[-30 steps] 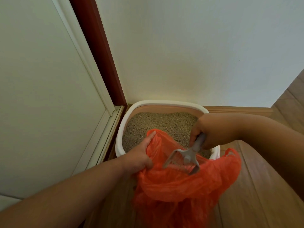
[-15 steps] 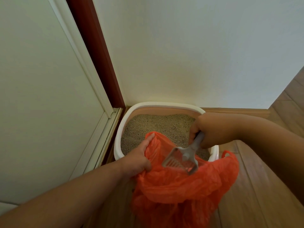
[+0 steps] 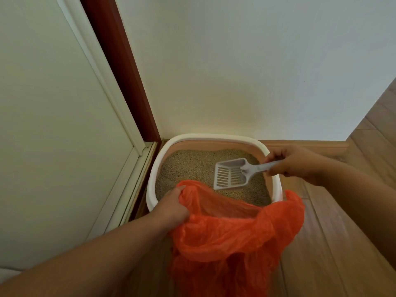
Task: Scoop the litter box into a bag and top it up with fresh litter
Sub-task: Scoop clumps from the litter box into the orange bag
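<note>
**Litter scoop over the box, bag held open beside it**

Litter scoop (image 3: 230, 176), pale grey plastic with a slotted floor, hangs just above the sand in the litter box (image 3: 152, 183), its mouth tilted toward the near side. No clump shows in it. The right hand (image 3: 293, 162) has its fingers curled round the end of the thin handle, so the blade sits well out from the grip. It looks light and stiff, so the load should be felt mostly as leverage at the wrist. A hold closer to the blade would probably steady it once it carries wet clumps, which are likely heavier than they look and apt to crumble through the slots if shaken.

The orange bag (image 3: 235, 236) is thin, crinkled film, soft and without shape of its own. The left hand (image 3: 172, 207) grips a bunched fold of its rim at the near-left corner of the box, fingers closed over the plastic. The far side of the mouth droops against the box's front-right rim and onto the wooden floor (image 3: 334, 249). Held at one point only, the mouth may sag shut. Such film is likely to tear under a heavy load, so I would support it from below when lifting.

The litter (image 3: 192, 168) is a fine, beige, loose grain, lying fairly level in the box, which stands in the corner against the wall (image 3: 235, 71) and the door frame (image 3: 120, 71).
</note>
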